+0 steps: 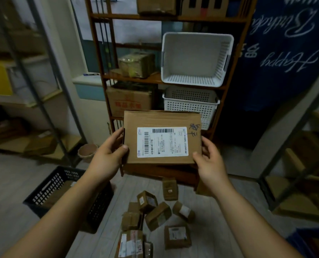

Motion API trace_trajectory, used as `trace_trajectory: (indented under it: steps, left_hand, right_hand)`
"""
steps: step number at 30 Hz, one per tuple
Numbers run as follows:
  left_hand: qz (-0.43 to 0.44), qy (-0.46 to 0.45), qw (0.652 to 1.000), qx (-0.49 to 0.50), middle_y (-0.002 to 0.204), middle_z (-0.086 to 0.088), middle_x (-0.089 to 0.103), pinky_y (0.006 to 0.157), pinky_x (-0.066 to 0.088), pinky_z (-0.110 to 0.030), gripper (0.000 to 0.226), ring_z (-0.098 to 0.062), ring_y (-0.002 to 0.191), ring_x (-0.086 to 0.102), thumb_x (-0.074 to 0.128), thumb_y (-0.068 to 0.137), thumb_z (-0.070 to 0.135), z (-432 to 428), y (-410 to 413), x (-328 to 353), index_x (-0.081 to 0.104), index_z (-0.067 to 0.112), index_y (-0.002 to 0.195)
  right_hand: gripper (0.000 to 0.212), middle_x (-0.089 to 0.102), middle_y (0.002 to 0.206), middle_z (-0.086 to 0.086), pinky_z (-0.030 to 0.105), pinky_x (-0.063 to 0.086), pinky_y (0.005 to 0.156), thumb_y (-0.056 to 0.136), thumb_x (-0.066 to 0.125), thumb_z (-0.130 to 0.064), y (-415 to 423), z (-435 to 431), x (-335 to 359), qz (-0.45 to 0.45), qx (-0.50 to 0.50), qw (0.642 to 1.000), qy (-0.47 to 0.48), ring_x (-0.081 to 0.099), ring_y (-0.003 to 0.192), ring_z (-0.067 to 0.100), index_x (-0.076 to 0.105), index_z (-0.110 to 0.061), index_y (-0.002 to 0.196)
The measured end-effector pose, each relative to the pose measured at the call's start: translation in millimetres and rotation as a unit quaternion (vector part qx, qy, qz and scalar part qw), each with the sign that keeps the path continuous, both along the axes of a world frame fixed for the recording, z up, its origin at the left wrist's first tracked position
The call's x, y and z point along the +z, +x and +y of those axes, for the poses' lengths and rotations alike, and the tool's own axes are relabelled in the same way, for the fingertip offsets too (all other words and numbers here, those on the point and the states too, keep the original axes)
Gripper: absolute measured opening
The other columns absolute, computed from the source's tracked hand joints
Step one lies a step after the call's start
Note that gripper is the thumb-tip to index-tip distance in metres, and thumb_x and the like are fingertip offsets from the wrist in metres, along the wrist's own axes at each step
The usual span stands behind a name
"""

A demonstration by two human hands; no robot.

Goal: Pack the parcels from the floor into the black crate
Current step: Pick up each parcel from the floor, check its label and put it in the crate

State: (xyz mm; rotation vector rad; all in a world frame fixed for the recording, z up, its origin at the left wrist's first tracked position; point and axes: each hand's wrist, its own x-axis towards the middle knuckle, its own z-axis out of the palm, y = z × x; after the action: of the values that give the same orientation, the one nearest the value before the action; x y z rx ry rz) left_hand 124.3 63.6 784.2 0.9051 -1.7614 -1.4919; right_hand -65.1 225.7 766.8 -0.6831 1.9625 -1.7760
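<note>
A: How far along is the person getting?

B: Early, by the look of it. Both hands are holding one flat box [162,138] up before the shelf [173,81], label up. The left hand [108,155] is gripping its left edge and the right hand [209,162] is gripping its lower right corner.

A: And the crate [48,187]?

B: It is sitting on the floor, lower left. Something brown is showing inside; an arm is hiding the rest.

A: Counts?

B: One crate, one box in the hands, and at least eight parcels [157,216] lying on the floor, waiting.

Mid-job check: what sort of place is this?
Probably a small parcel storeroom: a labelled carton between left hand and right hand, more parcels on the floor, boxes and white baskets on a wooden shelf.
</note>
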Motion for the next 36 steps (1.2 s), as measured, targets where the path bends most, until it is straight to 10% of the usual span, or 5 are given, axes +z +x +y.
trace_trajectory:
  steps: [14, 25, 36]
  left_hand:
    - [-0.011, 0.007, 0.999, 0.052, 0.122, 0.002, 0.057, 0.063, 0.056, -0.024, 0.046, -0.015, 0.096, 0.063, 0.044, 0.096, 0.008, -167, 191, 16, 0.044, 0.033, 0.135]
    - [-0.153, -0.016, 0.987, 0.037, 0.121, 0.000, 0.057, 0.092, 0.052, -0.045, 0.056, -0.019, 0.108, 0.059, 0.061, 0.087, 0.011, -314, 253, -28, 0.040, 0.030, 0.135]
    - [-0.249, 0.004, 0.968, 0.032, 0.110, 0.001, 0.054, 0.086, 0.054, -0.043, 0.054, -0.020, 0.099, 0.059, 0.057, 0.091, 0.016, -485, 238, -64, 0.034, 0.030, 0.137]
  right_hand:
    - [0.053, 0.054, 0.101, -0.018, 0.010, 0.046, 0.062, 0.096, 0.049, -0.009, 185, -185, -3, -0.010, 0.027, 1.000, -0.010, 0.054, 0.081, -0.008, 0.035, -0.028, 0.144]
    - [0.057, 0.056, 0.121, -0.014, 0.020, 0.044, 0.087, 0.094, 0.055, -0.012, 249, -330, -47, -0.019, 0.055, 0.997, 0.056, 0.053, 0.102, -0.001, 0.034, -0.028, 0.144]
    - [0.056, 0.052, 0.126, -0.009, 0.027, 0.042, 0.093, 0.093, 0.057, -0.013, 235, -504, -99, -0.018, 0.102, 0.989, 0.105, 0.049, 0.112, 0.007, 0.036, -0.030, 0.142]
